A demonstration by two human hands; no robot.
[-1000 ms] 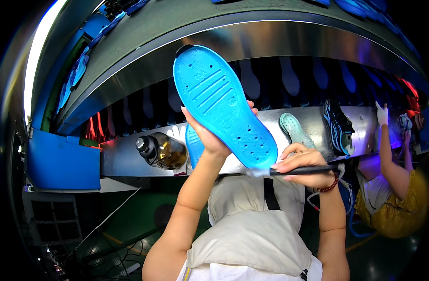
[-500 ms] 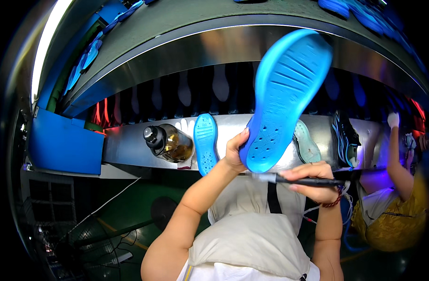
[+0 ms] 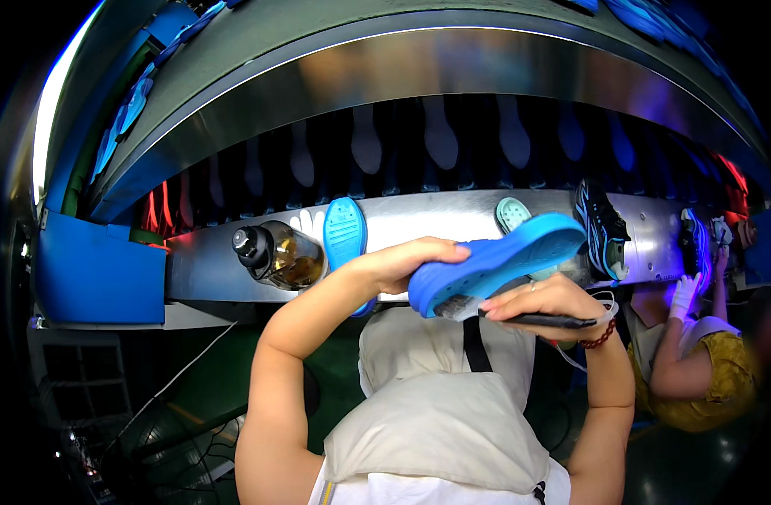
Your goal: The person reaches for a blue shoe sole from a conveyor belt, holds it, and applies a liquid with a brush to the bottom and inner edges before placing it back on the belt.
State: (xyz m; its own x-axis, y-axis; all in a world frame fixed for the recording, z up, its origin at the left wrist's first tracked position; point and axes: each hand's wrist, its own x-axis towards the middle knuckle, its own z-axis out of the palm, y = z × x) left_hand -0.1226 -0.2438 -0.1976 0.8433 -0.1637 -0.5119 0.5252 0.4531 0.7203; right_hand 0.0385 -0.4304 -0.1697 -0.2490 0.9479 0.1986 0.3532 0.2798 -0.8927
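A blue shoe sole (image 3: 512,257) is tilted sideways in front of me, its hollow side turned toward my body. My left hand (image 3: 415,257) grips it at the left end, with the thumb along the upper edge. My right hand (image 3: 547,299) is closed around the black handle of a brush (image 3: 544,320). Its pale bristles reach the inner face of the sole near the left end. A second blue sole (image 3: 346,231) lies on the metal ledge beyond my left forearm.
The metal ledge (image 3: 419,215) carries a dark-capped bottle (image 3: 288,257), a white glove (image 3: 305,222), a pale green sole (image 3: 512,212) and a black shoe (image 3: 600,227). Above runs a green conveyor belt (image 3: 318,42). A co-worker (image 3: 697,353) in yellow sits at right.
The sole has come down and tipped from nearly upright to sideways. The brush tip has moved against its inner face. The co-worker's gloved hand has lowered.
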